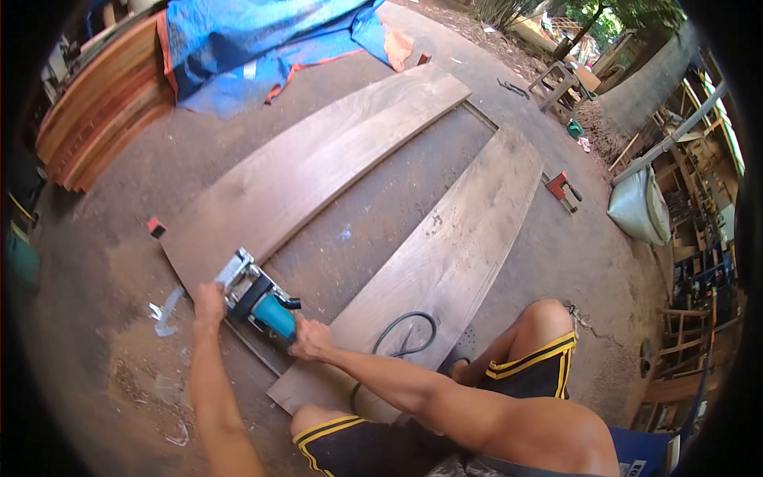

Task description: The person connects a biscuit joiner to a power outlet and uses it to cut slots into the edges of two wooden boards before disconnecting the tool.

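Observation:
My right hand (312,337) is closed around the rear of a teal plate joiner (274,315) with a silver front and a black middle. At the silver front, my left hand (210,303) grips the tool's side. The tool's front meets the inner edge of the left wooden board (262,195), near its close end. Across a gap lies the right wooden board (445,238), its near end between my knees. A dark power cord (434,324) loops over this right board. The blade area of the tool is hidden from above.
Bar clamps run under the boards, with a red clamp handle (563,191) at the right and a red clamp end (156,228) at the left. Stacked planks (103,107) and a blue tarp (262,48) stand at the upper left. A white sack (640,208) sits at the right.

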A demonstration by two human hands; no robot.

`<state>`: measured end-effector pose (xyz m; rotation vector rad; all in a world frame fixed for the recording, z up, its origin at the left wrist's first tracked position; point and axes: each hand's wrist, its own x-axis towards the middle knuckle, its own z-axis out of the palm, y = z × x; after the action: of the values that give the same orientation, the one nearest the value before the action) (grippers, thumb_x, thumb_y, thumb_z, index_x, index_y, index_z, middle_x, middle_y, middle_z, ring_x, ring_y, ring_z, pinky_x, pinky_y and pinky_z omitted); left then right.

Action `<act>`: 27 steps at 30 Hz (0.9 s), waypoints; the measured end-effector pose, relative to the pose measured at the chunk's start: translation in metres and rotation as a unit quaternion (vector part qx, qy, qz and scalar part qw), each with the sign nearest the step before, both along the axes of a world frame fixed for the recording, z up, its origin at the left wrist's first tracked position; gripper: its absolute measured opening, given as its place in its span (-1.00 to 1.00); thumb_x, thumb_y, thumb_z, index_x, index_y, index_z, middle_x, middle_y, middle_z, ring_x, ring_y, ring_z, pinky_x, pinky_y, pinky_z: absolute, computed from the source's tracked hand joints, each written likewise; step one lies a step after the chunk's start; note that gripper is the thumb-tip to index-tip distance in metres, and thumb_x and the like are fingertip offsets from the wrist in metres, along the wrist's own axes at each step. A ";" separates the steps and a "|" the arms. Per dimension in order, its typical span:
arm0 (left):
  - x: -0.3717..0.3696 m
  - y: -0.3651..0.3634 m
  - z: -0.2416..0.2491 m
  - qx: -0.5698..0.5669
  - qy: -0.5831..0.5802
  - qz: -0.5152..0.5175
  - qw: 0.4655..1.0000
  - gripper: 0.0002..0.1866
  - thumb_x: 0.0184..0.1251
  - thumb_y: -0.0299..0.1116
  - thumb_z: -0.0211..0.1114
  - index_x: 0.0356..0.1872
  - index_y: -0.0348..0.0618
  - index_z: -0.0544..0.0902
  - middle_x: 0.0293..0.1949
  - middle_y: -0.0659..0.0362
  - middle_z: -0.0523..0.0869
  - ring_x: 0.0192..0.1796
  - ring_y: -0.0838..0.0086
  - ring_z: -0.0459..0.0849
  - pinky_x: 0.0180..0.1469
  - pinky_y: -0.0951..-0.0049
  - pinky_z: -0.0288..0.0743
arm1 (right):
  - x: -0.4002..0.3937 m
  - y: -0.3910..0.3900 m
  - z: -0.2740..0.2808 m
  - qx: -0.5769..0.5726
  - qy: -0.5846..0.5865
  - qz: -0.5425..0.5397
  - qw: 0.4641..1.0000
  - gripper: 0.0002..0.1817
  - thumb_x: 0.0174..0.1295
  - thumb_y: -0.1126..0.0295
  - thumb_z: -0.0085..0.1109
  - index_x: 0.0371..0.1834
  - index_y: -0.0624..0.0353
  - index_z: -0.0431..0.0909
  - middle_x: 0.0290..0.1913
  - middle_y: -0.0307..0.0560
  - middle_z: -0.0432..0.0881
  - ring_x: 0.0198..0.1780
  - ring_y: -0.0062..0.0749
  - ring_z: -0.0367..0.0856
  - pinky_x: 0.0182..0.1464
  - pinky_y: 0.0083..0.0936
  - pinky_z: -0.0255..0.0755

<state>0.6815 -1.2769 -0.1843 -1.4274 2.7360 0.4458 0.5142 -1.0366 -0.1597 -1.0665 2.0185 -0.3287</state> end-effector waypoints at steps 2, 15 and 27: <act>-0.007 0.021 0.041 0.038 0.036 0.004 0.999 -0.81 0.40 -0.36 0.28 -0.19 -0.22 0.80 -0.31 -0.25 0.76 -0.22 -0.16 0.77 -0.10 0.00 0.65 | -0.023 0.011 0.017 0.007 0.007 0.044 0.999 -0.31 -0.03 0.23 0.36 0.23 0.20 0.41 -0.09 0.33 0.75 -0.02 0.26 0.74 0.02 0.07 0.60; 0.035 0.394 0.249 0.015 0.148 0.297 0.943 -0.56 0.47 -0.18 0.33 0.22 -0.27 0.68 0.17 -0.20 0.72 0.23 -0.05 0.67 0.31 0.04 0.49 | -0.239 0.069 0.213 -0.126 -0.074 -0.048 0.988 -0.09 -0.16 0.13 0.59 0.36 0.16 0.48 0.06 0.23 0.73 0.10 0.13 0.71 0.22 -0.10 0.56; -0.354 0.407 0.430 0.431 0.166 -0.164 0.872 -0.01 0.24 0.12 0.47 0.54 -0.31 0.29 0.40 -0.31 0.48 0.47 -0.19 0.41 0.51 0.03 0.29 | -0.469 0.154 0.538 -0.244 -0.086 -0.411 0.874 -0.49 -0.19 0.43 0.50 -0.10 0.30 0.55 -0.33 -0.12 0.64 -0.34 -0.36 0.63 -0.23 -0.34 0.59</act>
<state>0.3276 -0.8696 0.2452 -0.6736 2.3254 1.7196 0.0448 -0.8828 0.3783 -0.3467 2.1776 -1.3828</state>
